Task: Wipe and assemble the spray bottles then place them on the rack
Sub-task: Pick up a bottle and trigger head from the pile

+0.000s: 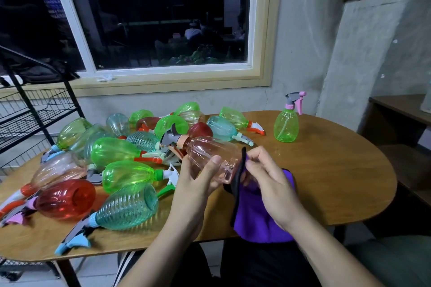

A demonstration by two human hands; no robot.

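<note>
I am on the wiping step. My left hand [198, 177] holds the see-through pink plastic spray bottle [210, 151] up over the round brown wooden table [326, 182]. My fingers curl under it and my thumb presses on its side. Its grey spray top [171, 137] looks already on and points away from me. My right hand [270, 184] pinches the soft purple cloth with the black edge [256, 221], thumb and fingertips pressed together on it, right at the bottle's bottom end.

I think I need to rub the cloth all around the bottle next, turning it with my left hand. Then it should go on the black wire rack [35, 112], off to my left. A pile of other coloured bottles [121, 170] waits on the table.
</note>
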